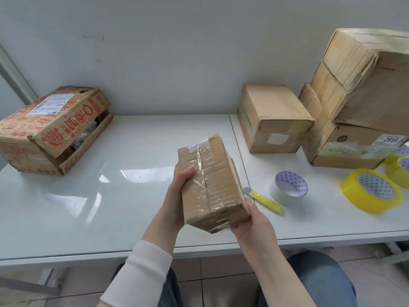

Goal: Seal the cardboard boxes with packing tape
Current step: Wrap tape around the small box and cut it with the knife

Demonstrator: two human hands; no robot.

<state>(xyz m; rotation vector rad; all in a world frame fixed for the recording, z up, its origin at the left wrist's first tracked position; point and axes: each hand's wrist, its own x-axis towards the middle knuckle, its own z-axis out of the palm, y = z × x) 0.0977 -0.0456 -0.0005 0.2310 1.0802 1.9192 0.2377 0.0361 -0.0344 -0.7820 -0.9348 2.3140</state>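
A small brown cardboard box (218,185), with clear tape running along its top seam, is held up above the white table (110,196). My left hand (179,196) grips its left side, thumb on the top face. My right hand (250,222) holds the near right corner from below. To the right on the table lie a white tape roll (281,196), a yellow tape roll (354,200) and a yellow utility knife (264,199).
A red-printed cardboard box (53,129) with an open side stands at the back left. A plain brown box (274,118) and a stack of larger boxes (358,96) stand at the back right. More yellow tape rolls (400,171) lie at the right edge.
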